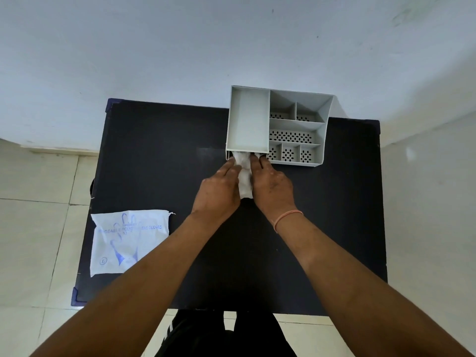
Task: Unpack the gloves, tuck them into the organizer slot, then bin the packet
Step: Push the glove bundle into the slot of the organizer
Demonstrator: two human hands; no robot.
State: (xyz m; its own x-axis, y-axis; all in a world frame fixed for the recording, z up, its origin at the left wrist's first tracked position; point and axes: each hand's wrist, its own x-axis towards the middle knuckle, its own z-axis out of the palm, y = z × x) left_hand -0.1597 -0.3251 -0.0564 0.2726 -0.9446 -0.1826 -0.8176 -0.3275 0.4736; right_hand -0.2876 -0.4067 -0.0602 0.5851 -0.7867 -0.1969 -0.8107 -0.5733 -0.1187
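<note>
A bundle of clear plastic gloves (244, 173) lies between my two hands, its far end inside the low front slot of the grey organizer (247, 119). My left hand (219, 186) presses on the bundle's left side. On its right side my right hand (273, 186) does the same, with fingertips at the slot's mouth. The organizer stands at the back of the black table (154, 155). The white glove packet (128, 243), printed in blue, lies flat at the table's front left, apart from both hands.
The organizer's right half holds several small compartments with perforated floors (291, 137). A white wall rises directly behind the table. Pale floor tiles (33, 228) surround it. No bin is in view.
</note>
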